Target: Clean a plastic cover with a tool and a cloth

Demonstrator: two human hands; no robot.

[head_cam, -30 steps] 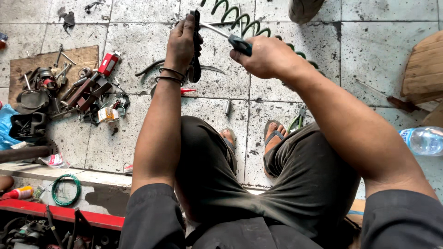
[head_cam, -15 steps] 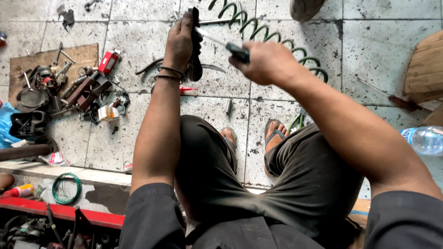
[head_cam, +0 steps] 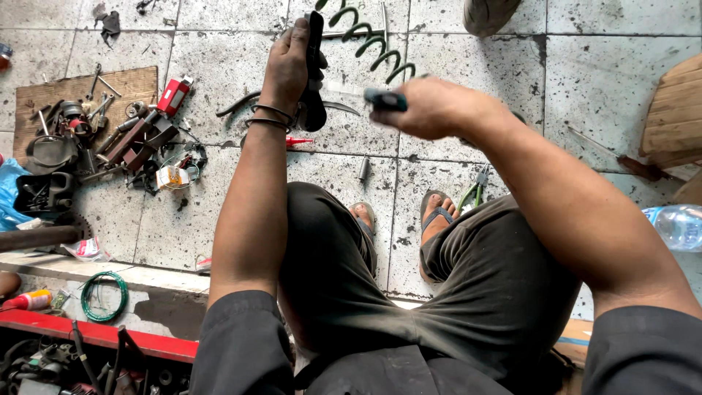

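- The person sits low over a grimy tiled floor, knees apart, sandalled feet flat on the tiles.
- Their left hand is raised in front of them, fingers wrapped tight around a long black part that stands upright in the fist; dark bangles ring that wrist.
- Their right hand is closed around a screwdriver with a blue-black handle; its thin shaft points left toward the black part, the tip right at it. The hand looks blurred, so I cannot tell whether tip and part touch.
- Behind both hands a green coil spring lies on the tiles.
- Off to the person's left, a wooden board carries a heap of tools and metal bits, with a red can at its edge.
- A plastic water bottle lies by the right elbow.
- Green-handled pliers rest near the right foot.
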